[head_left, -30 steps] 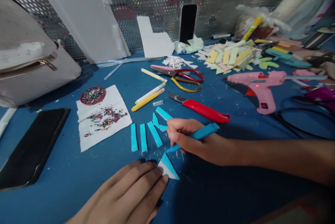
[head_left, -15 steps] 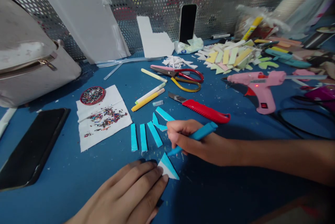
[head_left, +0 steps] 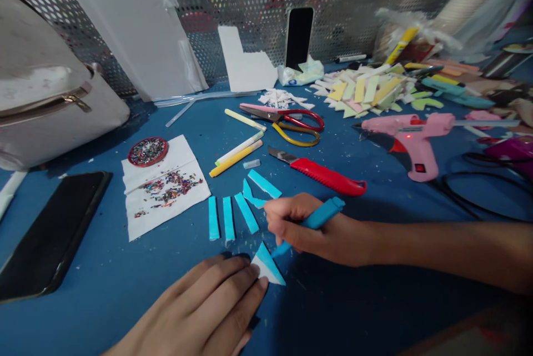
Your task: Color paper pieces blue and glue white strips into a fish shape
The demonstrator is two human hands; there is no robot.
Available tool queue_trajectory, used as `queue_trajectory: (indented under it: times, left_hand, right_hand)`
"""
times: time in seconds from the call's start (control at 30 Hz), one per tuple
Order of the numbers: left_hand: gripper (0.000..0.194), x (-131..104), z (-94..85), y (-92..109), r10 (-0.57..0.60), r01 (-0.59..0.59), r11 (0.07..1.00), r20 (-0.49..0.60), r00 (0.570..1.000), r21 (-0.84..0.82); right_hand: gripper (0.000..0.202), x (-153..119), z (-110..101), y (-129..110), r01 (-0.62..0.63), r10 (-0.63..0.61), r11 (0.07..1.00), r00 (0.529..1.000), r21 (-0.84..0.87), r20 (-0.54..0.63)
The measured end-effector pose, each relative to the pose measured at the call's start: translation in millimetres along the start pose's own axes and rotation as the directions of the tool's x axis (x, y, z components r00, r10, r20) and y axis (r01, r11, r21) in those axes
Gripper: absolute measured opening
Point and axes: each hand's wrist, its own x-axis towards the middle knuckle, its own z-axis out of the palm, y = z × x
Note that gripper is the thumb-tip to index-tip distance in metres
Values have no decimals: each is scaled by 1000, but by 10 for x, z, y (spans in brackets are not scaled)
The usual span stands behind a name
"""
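Two grips: the left grip (head_left: 204,303) is lying flat on the bench (head_left: 353,317), fingers close together, their tips pressing on a triangular piece (head_left: 265,267); the right grip (head_left: 310,228) is pinching a blue marker (head_left: 322,214).
Triangular piece: it is resting between the two grips, showing blue along its right side and white beside the left fingertips.
Marker tip: it is sitting lower now — a second ago at the piece's top point, now partway down the right edge; whether it is touching, I cannot tell.
Blue edge: the colouring seems to be moving down this side, with the left grip steadying the piece and the white part staying bare.
Three blue strips (head_left: 229,218): these are lying side by side, just beyond the piece.
Slanted strip (head_left: 265,184): its right end is showing now — the right grip is no longer covering it.
Red cutter (head_left: 327,174): it is lying beyond the right grip, blade out.
Pink glue gun (head_left: 416,134): its red light is glowing.
Scissors (head_left: 302,117): they are lying beside white scraps (head_left: 280,98).
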Motion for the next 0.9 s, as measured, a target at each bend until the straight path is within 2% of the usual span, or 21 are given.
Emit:
queue_trajectory:
  times: [0.1,0.23,0.3,0.37,0.43,0.5,0.63,0.77,0.9]
  left_hand:
    - [33,0,-3,-7,5,-5,1000,-8,1000,4]
    - [33,-15,-7,-12,9,-9,1000,-2,1000,6]
    - [33,-25,-3,-6,10,-9,1000,-5,1000,15]
    - [33,-28,4,5,8,-8,1000,-1,1000,21]
    - [34,-21,13,14,5,-5,1000,-1,1000,15]
    - [34,-10,18,13,-4,4,1000,0,1000,13]
    - [33,-12,10,-1,0,0,1000,4,1000,6]
    - [33,-42,-3,-4,4,-4,1000,1,1000,3]
    - [33,-43,0,-10,1,-1,1000,0,1000,9]
  right_hand:
    - [25,5,0,5,-18,19,1000,998,13,-57]
    - [33,24,-5,-11,-20,19,1000,1000,20,18]
    - [35,29,-6,-12,-7,8,999,1000,52,-24]
    - [28,25,-5,-6,-3,5,999,998,35,-63]
    - [23,16,-4,2,-10,10,1000,999,-13,-33]
    - [26,7,-3,7,-6,6,1000,1000,-28,16]
    - [28,2,-3,9,-8,8,1000,999,-8,-36]
    - [25,3,-4,12,-25,26,1000,999,-18,26]
    - [25,3,-8,18,-6,6,998,1000,-56,-8]
